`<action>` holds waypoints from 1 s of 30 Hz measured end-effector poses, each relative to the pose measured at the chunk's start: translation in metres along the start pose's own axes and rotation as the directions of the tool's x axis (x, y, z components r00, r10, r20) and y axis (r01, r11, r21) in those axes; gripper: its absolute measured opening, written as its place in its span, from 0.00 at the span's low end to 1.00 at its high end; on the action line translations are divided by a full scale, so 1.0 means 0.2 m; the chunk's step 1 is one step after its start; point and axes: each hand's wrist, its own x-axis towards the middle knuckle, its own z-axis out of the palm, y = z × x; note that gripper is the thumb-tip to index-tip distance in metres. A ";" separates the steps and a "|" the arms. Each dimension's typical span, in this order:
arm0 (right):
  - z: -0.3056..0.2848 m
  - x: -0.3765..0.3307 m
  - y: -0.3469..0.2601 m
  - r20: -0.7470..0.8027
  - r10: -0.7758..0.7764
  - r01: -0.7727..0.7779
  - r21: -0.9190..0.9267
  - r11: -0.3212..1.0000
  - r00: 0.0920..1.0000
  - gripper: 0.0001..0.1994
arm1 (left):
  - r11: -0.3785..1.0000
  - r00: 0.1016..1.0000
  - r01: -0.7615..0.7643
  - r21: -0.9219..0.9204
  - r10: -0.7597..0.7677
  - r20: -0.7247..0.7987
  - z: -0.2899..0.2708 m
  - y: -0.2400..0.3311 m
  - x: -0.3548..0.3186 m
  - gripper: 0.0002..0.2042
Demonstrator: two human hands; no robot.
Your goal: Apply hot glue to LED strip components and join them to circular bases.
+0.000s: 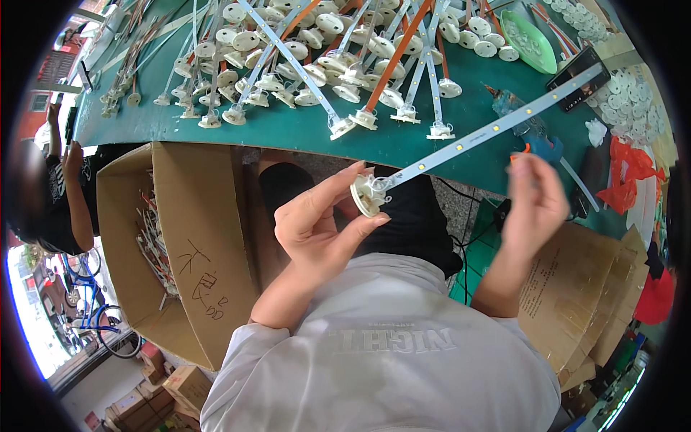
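Note:
My left hand (317, 223) pinches a round white plastic base (368, 194) between thumb and fingers, its edge turned up. From that base a white LED strip (461, 146) with small yellow chips and thin clear wires runs up to the right, over the table. My right hand (534, 201) is raised below the strip, fingers curled together and slightly blurred. A bit of orange shows at its fingertips; whether they hold it is unclear. Just beyond lies a blue glue gun (536, 129) with a pale glue stick (580, 186) at its rear, partly behind the strip.
Many similar strips with round bases (338, 65) are piled on the green table (173, 128). A green tray (529, 42), a black box (579, 78), clear discs (630, 104) and a red bag (628, 173) lie right. Cardboard boxes (205, 252) (576, 288) flank me. Another person (61, 187) is at left.

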 end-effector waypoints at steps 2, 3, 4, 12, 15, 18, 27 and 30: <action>0.18 -0.12 -0.12 0.355 0.069 -0.256 0.512 0.820 0.932 0.15 | 0.999 1.000 -0.004 0.037 0.004 0.003 0.03 0.01 -0.01 0.28; 0.22 -0.14 -0.12 0.406 0.042 -0.287 0.563 0.775 0.913 0.16 | 0.998 0.999 -0.047 0.045 0.047 -0.005 0.04 0.01 -0.01 0.27; 0.26 -0.16 -0.12 0.451 0.012 -0.319 0.612 0.724 0.893 0.17 | 0.994 0.996 -0.091 0.055 0.092 -0.007 0.04 0.01 -0.01 0.27; 0.30 -0.20 -0.16 0.524 0.018 -0.362 0.563 0.743 0.852 0.06 | 0.983 0.993 -0.114 0.144 0.116 -0.005 0.04 0.01 -0.04 0.26; 0.31 -0.22 -0.17 0.516 0.024 -0.356 0.557 0.751 0.856 0.05 | 0.976 0.989 -0.141 0.164 0.144 -0.009 0.04 0.02 -0.06 0.26; 0.31 -0.23 -0.18 0.525 0.015 -0.342 0.532 0.774 0.851 0.06 | 0.974 0.988 -0.151 0.168 0.155 -0.005 0.03 0.01 -0.06 0.25; 0.35 -0.21 -0.19 0.573 0.031 -0.363 0.476 0.801 0.819 0.13 | 0.993 0.997 -0.081 0.090 0.081 0.005 -0.02 0.01 -0.04 0.26; 0.36 -0.17 -0.23 0.530 0.062 -0.366 0.493 0.789 0.846 0.21 | 0.999 0.993 -0.045 -0.009 0.044 -0.113 -0.03 -0.02 -0.02 0.26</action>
